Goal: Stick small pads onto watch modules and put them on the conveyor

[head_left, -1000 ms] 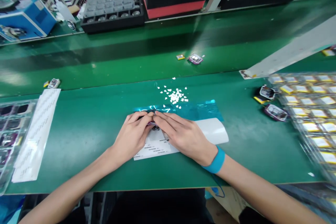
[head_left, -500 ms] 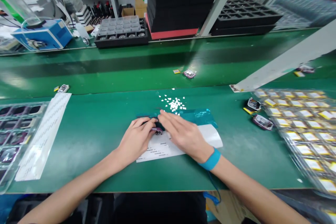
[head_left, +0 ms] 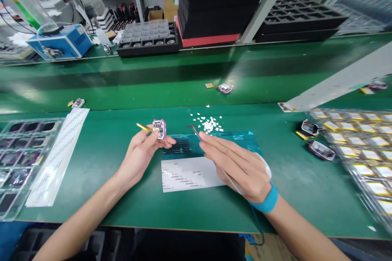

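So the left hand (head_left: 142, 149) has a tiny gadget casing (head_left: 159, 129) pinched between thumb and fingers, held up above the left end of the blue film: rounded-rectangle shell, purple rim, pale insides facing up, with a flat yellow piece (head_left: 143, 127) poking out on its left. The right hand (head_left: 237, 163) is closed around slim metal tweezers (head_left: 196, 132), tips pointing far-left, just beside a scatter of little white bits (head_left: 210, 124) that look like flat cut scraps. Under the hands there's a sheet that's half shiny see-through blue film (head_left: 241, 142) on the far side, with dark markings at its left end, and half glossy white backing (head_left: 186, 175) with rows of small print on the near side; the right hand hides part of both. All that's on a smooth green tabletop (head_left: 101, 151). Left side: a clear plastic compartment tray (head_left: 14, 189) full of dark-faced parts, plus a long printed paper strip (head_left: 59, 155) along its right edge. Right side: a clear tray (head_left: 350, 170) of yellow-edged white packs, a black casing (head_left: 309, 127) and a purple casing (head_left: 321, 150) next to it, and a slanted white post (head_left: 337, 77) cutting across the far right.
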The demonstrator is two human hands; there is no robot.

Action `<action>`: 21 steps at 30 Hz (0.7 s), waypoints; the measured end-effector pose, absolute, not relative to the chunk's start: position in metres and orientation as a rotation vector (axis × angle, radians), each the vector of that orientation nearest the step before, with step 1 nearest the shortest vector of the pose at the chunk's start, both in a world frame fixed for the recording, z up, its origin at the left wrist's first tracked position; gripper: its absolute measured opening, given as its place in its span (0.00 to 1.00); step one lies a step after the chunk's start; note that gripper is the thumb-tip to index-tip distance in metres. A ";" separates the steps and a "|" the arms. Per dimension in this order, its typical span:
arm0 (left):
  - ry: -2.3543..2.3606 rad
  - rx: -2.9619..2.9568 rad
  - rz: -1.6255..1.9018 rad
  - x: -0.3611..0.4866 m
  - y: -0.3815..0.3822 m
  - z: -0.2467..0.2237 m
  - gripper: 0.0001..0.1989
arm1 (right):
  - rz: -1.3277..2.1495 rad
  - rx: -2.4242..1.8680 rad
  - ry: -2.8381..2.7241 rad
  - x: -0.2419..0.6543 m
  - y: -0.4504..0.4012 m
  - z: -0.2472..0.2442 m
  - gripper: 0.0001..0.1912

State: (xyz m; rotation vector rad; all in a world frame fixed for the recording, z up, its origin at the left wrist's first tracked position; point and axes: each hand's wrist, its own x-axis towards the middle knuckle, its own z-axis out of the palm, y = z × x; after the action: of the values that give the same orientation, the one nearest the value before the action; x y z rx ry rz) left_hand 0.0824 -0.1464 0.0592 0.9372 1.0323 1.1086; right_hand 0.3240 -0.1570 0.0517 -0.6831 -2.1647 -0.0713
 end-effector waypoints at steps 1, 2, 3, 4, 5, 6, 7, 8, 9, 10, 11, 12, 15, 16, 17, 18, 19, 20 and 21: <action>1.014 0.831 1.052 0.082 -0.143 0.059 0.09 | -0.094 -0.651 -2.188 0.325 -0.159 0.052 0.29; 0.994 0.755 1.008 0.082 -0.140 0.058 0.09 | -0.114 -0.621 -2.213 0.325 -0.160 0.051 0.27; 0.970 0.705 0.969 0.083 -0.139 0.056 0.09 | -0.132 -0.596 -2.235 0.326 -0.161 0.050 0.25; 0.950 0.680 0.939 0.084 -0.139 0.054 0.09 | -0.147 -0.580 -2.249 0.325 -0.162 0.048 0.22; 0.941 0.677 0.926 0.085 -0.139 0.053 0.09 | -0.162 -0.576 -2.263 0.325 -0.163 0.047 0.20; 0.947 0.697 0.927 0.086 -0.141 0.052 0.10 | -0.179 -0.572 -2.273 0.324 -0.164 0.046 0.18; 0.971 0.733 0.942 0.088 -0.142 0.051 0.12 | -0.203 -0.570 -2.274 0.322 -0.164 0.046 0.16; 1.008 0.777 0.962 0.088 -0.144 0.050 0.13 | -0.227 -0.563 -2.273 0.321 -0.164 0.046 0.15; 1.052 0.820 0.984 0.089 -0.146 0.048 0.14 | -0.246 -0.553 -2.268 0.319 -0.165 0.046 0.14; 1.095 0.857 1.009 0.089 -0.147 0.047 0.15 | -0.255 -0.542 -2.266 0.317 -0.165 0.047 0.15; 1.131 0.882 1.043 0.090 -0.148 0.046 0.15 | -0.249 -0.536 -2.278 0.316 -0.165 0.049 0.15; 1.159 0.893 1.086 0.090 -0.149 0.045 0.15 | -0.232 -0.531 -2.299 0.315 -0.166 0.051 0.15; 1.205 0.853 1.225 0.090 -0.150 0.044 0.13 | -0.187 -0.536 -2.387 0.313 -0.167 0.057 0.14; 1.211 0.828 1.247 0.090 -0.151 0.044 0.12 | -0.190 -0.537 -2.403 0.313 -0.168 0.058 0.14; 1.210 0.799 1.250 0.090 -0.151 0.044 0.12 | -0.201 -0.534 -2.407 0.313 -0.168 0.058 0.13; 1.205 0.767 1.243 0.090 -0.150 0.045 0.11 | -0.211 -0.532 -2.408 0.313 -0.168 0.058 0.13; 1.199 0.735 1.235 0.090 -0.150 0.046 0.11 | -0.214 -0.532 -2.413 0.313 -0.167 0.058 0.13; 1.194 0.704 1.232 0.091 -0.150 0.047 0.12 | -0.211 -0.532 -2.417 0.313 -0.167 0.058 0.13; 1.191 0.674 1.235 0.091 -0.150 0.048 0.12 | -0.204 -0.531 -2.421 0.313 -0.167 0.057 0.13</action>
State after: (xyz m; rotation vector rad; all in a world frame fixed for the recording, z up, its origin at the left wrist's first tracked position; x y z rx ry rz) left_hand 0.0909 -0.1503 0.0480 0.6743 1.1906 1.2350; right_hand 0.3127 -0.1668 0.0567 -0.5308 -2.4211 -0.2043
